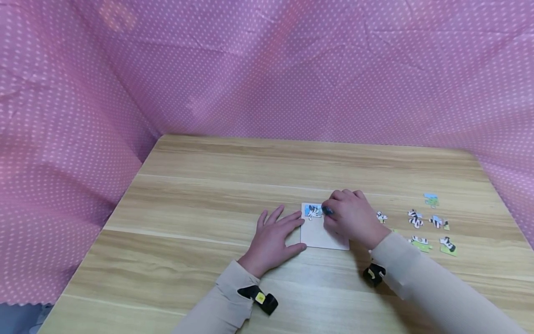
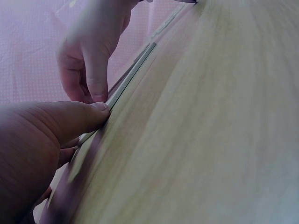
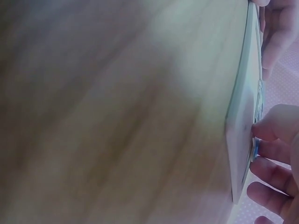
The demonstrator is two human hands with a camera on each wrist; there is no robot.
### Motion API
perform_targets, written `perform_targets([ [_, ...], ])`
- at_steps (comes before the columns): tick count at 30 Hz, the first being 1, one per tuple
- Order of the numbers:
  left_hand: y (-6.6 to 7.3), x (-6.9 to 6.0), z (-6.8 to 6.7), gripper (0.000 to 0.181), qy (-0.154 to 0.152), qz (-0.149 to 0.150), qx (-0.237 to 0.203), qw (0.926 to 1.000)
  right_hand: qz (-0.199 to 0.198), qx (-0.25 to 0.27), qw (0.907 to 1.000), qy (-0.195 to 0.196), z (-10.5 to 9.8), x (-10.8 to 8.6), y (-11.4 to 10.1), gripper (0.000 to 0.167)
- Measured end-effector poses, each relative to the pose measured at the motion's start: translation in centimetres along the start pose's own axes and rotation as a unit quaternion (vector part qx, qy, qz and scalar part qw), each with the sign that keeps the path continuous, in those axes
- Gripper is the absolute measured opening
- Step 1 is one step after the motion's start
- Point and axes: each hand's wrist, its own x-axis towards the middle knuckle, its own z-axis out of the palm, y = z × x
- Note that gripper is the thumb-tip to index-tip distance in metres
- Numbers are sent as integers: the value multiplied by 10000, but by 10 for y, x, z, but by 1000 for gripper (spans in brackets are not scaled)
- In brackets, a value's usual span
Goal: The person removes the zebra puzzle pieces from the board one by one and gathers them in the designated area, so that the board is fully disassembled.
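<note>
A white puzzle board lies flat on the table, with a zebra puzzle piece in its upper left corner. My left hand rests at the board's left side, fingers spread and nearly straight, the thumb and fingertips touching its edge. Over the upper right part of the board, my right hand pinches a small puzzle piece with blue on it. That piece is close beside the placed one; my fingers hide most of it. The left wrist view shows the left thumb against the board's edge.
Several loose puzzle pieces lie right of the board, among them a blue-green one, a striped one and a zebra-head one. A wooden table carries everything. Pink dotted cloth hangs behind and at the sides.
</note>
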Motion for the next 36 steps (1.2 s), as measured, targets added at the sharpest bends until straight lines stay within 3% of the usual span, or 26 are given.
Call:
perform_targets([
  [23, 1, -1, -3, 60, -82, -58, -30, 9999, 61, 209, 9998, 5, 0, -1, 4, 29],
  [36, 2, -1, -2, 60, -104, -77, -44, 9999, 401, 455, 9977, 315, -12, -21, 24, 33],
])
